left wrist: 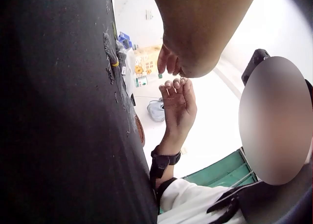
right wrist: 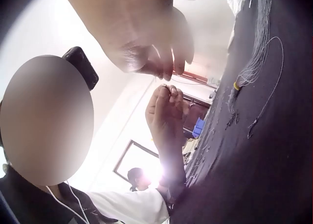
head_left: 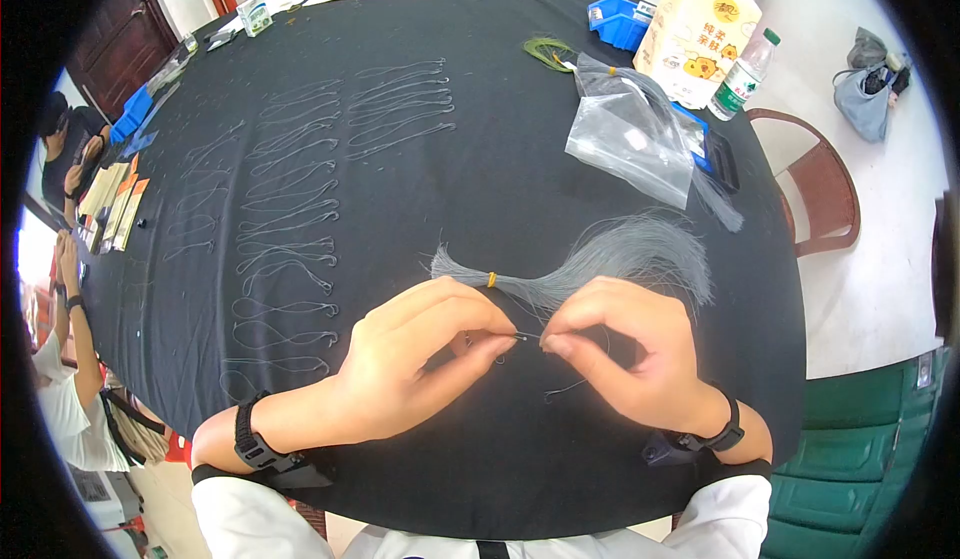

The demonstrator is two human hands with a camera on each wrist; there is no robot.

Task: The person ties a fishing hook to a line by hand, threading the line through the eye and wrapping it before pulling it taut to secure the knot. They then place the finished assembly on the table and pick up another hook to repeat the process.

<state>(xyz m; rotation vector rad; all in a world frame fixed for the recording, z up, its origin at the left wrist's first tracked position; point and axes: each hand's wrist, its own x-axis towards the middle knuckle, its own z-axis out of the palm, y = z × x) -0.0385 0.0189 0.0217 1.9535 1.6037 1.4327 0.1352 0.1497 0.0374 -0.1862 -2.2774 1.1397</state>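
Note:
Over the near part of the black-covered table, my left hand (head_left: 425, 354) pinches a thin grey line (head_left: 530, 338) between thumb and forefinger. A tiny shiny piece shows at those fingertips; I cannot tell what it is. Close to its right, my right hand (head_left: 635, 354) pinches the same line, thumb against forefinger. A loose line end (head_left: 566, 391), curled at its tip, hangs below the right fingers. Just beyond both hands lies a bundle of grey line (head_left: 610, 264), tied by a yellow band (head_left: 491, 280). The wrist views show the fingertips nearly meeting.
Looped lines (head_left: 290, 259) lie in columns at the left. Toward the back right are a clear plastic bag (head_left: 630, 139), a green coil (head_left: 548, 54), a blue bin (head_left: 617, 25), a tissue pack (head_left: 697, 34) and a bottle (head_left: 743, 79). Other people sit at the left edge.

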